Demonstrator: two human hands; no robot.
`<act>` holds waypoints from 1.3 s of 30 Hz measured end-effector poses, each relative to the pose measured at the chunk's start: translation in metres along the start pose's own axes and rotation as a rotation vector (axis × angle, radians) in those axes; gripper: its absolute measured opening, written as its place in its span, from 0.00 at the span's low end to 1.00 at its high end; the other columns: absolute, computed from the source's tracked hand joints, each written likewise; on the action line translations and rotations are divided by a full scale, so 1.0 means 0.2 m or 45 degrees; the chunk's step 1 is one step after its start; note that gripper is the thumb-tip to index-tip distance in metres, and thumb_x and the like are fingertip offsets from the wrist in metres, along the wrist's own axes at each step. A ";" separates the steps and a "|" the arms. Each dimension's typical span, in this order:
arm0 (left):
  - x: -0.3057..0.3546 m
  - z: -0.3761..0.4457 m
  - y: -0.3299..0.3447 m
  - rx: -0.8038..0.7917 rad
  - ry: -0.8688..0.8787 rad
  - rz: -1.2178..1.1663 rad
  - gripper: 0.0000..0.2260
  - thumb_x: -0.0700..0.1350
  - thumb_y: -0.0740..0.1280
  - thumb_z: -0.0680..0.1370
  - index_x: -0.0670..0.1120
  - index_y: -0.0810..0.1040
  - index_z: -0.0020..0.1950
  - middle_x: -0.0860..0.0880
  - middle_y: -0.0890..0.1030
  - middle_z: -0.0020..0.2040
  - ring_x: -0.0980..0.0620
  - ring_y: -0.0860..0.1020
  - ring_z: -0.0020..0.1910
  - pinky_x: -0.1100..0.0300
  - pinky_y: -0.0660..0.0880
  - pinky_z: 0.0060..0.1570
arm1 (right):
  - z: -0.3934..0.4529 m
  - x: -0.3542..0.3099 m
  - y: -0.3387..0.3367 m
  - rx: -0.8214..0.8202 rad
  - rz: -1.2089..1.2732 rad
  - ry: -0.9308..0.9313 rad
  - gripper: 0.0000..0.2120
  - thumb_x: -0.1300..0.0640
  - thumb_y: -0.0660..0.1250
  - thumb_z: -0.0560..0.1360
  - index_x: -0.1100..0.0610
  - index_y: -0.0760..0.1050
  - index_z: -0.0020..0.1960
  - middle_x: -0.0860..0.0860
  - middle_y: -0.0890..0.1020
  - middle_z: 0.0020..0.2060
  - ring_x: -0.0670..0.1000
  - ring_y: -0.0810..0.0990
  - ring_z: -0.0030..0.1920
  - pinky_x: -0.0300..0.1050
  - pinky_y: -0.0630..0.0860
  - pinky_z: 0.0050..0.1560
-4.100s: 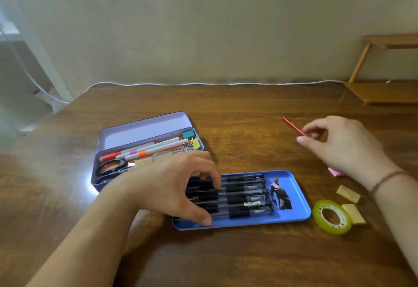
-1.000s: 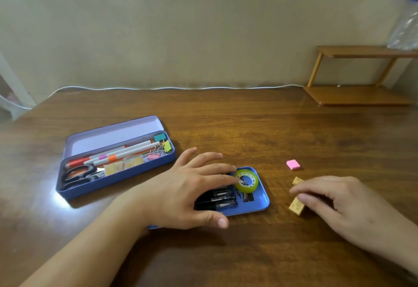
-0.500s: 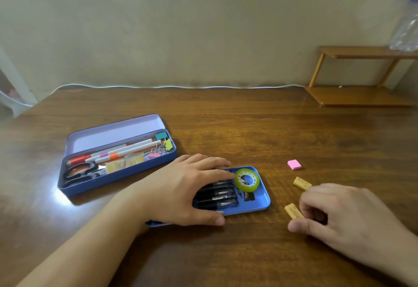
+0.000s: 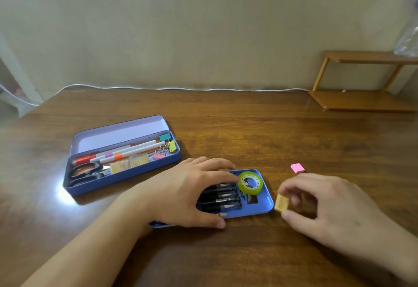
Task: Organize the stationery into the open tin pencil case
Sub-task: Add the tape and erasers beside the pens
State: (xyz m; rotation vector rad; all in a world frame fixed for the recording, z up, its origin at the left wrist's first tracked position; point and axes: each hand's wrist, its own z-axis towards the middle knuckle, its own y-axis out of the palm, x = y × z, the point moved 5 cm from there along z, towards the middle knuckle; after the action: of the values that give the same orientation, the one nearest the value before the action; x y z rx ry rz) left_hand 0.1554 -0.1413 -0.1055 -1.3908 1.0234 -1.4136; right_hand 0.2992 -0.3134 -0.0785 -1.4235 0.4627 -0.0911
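A blue tin tray (image 4: 268, 205) lies in front of me with several black pens (image 4: 220, 198) and a green tape roll (image 4: 250, 182) in it. My left hand (image 4: 187, 193) rests flat on the tray's left part, fingers over the pens. My right hand (image 4: 334, 210) pinches a small yellow eraser (image 4: 281, 203) between thumb and fingers, lifted just right of the tray's edge. A pink eraser (image 4: 297, 168) lies on the table behind that hand. The open purple tin case (image 4: 122, 173) at the left holds markers, scissors, binder clips and yellow blocks.
A wooden table (image 4: 226, 128) carries everything. A small wooden shelf (image 4: 362, 78) stands at the back right with a plastic bag on it. A white cable (image 4: 181, 88) runs along the wall.
My right hand has picked one yellow eraser off the table and raised it beside the tray. The other yellow eraser is out of sight. The left hand stays on the tray.
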 end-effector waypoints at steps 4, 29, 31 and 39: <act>0.01 0.00 0.00 -0.011 -0.013 -0.001 0.35 0.68 0.69 0.72 0.63 0.61 0.76 0.63 0.58 0.78 0.63 0.57 0.75 0.58 0.60 0.75 | 0.06 -0.15 0.06 0.148 0.021 0.168 0.15 0.32 0.65 0.66 0.42 0.74 0.43 0.41 0.76 0.34 0.42 0.74 0.36 0.36 0.66 0.32; 0.13 0.01 0.03 -0.040 0.147 0.140 0.35 0.71 0.62 0.74 0.60 0.62 0.77 0.58 0.58 0.76 0.52 0.50 0.76 0.50 0.47 0.76 | 0.05 -0.01 0.02 0.183 0.405 0.101 0.05 0.51 0.76 0.67 0.48 0.80 0.36 0.46 0.81 0.32 0.46 0.79 0.36 0.30 0.71 0.37; 0.13 0.01 0.03 -0.032 0.145 0.140 0.35 0.72 0.62 0.73 0.61 0.62 0.77 0.57 0.59 0.76 0.52 0.51 0.76 0.50 0.49 0.76 | 0.07 -0.06 0.08 0.157 0.413 0.101 0.06 0.49 0.77 0.66 0.48 0.80 0.36 0.45 0.81 0.31 0.45 0.79 0.36 0.31 0.72 0.35; 0.12 0.00 0.04 -0.049 0.138 0.069 0.29 0.70 0.64 0.74 0.62 0.69 0.73 0.58 0.57 0.76 0.53 0.49 0.76 0.51 0.49 0.75 | 0.10 -0.05 0.12 0.054 0.321 0.159 0.01 0.49 0.71 0.73 0.43 0.81 0.43 0.39 0.80 0.37 0.39 0.77 0.41 0.32 0.72 0.36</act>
State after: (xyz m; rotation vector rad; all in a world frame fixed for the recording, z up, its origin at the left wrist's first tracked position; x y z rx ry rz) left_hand 0.1566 -0.1660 -0.1065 -1.3158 1.1548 -1.4488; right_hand 0.2923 -0.2879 -0.0970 -1.3117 0.7357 0.0139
